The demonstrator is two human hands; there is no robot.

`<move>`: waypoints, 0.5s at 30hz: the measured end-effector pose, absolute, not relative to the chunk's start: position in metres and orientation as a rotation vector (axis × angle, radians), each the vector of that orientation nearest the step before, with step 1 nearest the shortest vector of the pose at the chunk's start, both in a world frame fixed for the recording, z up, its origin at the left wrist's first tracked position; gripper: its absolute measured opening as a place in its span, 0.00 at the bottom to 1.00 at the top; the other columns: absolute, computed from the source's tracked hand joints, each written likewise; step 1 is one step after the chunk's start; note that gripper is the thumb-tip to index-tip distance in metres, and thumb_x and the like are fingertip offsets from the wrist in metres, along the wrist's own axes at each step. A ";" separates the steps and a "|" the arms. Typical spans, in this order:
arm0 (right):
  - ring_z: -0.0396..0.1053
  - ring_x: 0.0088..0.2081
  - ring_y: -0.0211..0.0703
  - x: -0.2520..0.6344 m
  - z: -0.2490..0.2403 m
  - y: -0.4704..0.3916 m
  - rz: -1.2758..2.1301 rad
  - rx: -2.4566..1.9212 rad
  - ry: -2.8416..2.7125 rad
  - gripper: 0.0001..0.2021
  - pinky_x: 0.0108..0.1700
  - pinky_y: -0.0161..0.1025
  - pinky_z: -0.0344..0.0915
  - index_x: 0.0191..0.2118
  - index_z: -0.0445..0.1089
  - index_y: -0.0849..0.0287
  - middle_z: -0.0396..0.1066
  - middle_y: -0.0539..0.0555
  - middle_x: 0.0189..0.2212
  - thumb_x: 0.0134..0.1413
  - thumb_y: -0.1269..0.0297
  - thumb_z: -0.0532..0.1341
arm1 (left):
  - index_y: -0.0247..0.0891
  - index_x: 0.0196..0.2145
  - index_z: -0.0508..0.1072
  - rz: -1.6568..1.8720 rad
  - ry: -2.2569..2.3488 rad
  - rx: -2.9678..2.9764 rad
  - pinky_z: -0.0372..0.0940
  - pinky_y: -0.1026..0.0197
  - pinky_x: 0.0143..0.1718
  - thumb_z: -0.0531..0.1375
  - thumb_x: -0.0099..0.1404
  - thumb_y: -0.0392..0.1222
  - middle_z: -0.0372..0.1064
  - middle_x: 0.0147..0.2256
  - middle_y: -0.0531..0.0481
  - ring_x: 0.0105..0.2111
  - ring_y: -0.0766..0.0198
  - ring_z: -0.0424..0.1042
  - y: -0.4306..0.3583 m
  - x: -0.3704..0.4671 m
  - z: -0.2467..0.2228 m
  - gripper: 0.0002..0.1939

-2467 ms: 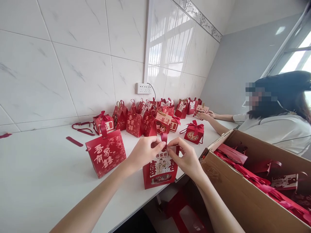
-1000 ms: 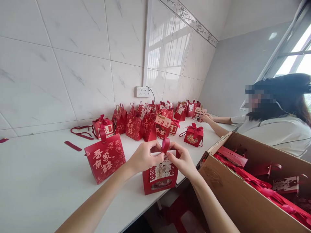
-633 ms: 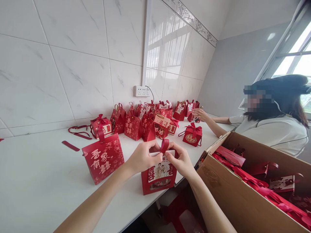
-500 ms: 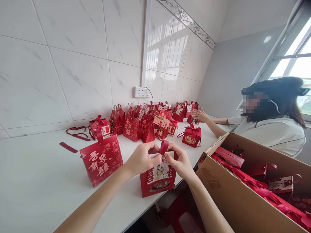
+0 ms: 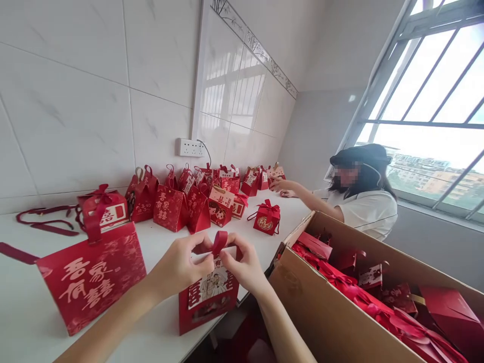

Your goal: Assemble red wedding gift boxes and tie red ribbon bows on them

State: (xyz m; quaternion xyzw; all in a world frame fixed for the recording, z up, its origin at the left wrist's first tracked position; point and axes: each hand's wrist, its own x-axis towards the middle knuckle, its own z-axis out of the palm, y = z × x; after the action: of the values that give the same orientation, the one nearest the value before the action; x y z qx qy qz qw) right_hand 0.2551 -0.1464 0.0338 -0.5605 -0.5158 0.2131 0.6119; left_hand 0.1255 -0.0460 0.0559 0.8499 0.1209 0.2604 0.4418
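White smooth-topped table point(image 5: 22, 312) against wall. Near edge, centre: upright red paper gift box with couple print point(image 5: 212, 292). Near left: large red paper gift box with white characters point(image 5: 91, 277), dark-red flat ribbon strip point(image 5: 18, 253) at its left. Behind: loose dark-red ribbons point(image 5: 56, 231), squarish red bow-tied box point(image 5: 115, 214). Far side: crowded red paper gift boxes point(image 5: 169, 209). Right of centre: small red box with bow and gold emblem point(image 5: 266, 222).

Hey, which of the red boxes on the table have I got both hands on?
The box at the table's near edge, printed with a wedding couple. Your left hand and right hand pinch its top beside the ribbon loop; neither holds any other box.
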 end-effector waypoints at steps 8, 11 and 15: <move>0.53 0.21 0.31 0.259 0.030 -0.150 0.501 -1.313 -1.194 0.06 0.22 0.29 0.51 0.30 0.64 0.59 0.59 0.46 0.21 0.49 0.62 0.59 | 0.37 0.28 0.64 0.728 0.216 2.201 0.61 0.68 0.30 0.53 0.55 0.37 0.65 0.27 0.55 0.28 0.68 0.64 -0.050 0.124 0.057 0.02; 0.56 0.22 0.32 0.259 0.031 -0.151 0.465 -1.320 -1.205 0.05 0.23 0.29 0.54 0.31 0.64 0.59 0.62 0.47 0.23 0.49 0.63 0.58 | 0.37 0.31 0.65 0.709 0.186 2.210 0.62 0.67 0.32 0.54 0.56 0.39 0.67 0.30 0.53 0.31 0.67 0.66 -0.051 0.123 0.056 0.05; 0.57 0.22 0.33 0.258 0.031 -0.152 0.473 -1.341 -1.206 0.06 0.24 0.29 0.55 0.31 0.65 0.59 0.62 0.47 0.22 0.49 0.62 0.58 | 0.37 0.29 0.65 0.701 0.253 2.231 0.61 0.65 0.32 0.55 0.57 0.41 0.66 0.27 0.54 0.29 0.67 0.66 -0.051 0.123 0.056 0.05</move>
State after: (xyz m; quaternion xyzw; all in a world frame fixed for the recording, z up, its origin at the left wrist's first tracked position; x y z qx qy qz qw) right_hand 0.2577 -0.1517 0.0311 -0.5776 -0.5193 0.2038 0.5960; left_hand 0.1228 -0.0512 0.0558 0.8755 0.0994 0.2750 0.3848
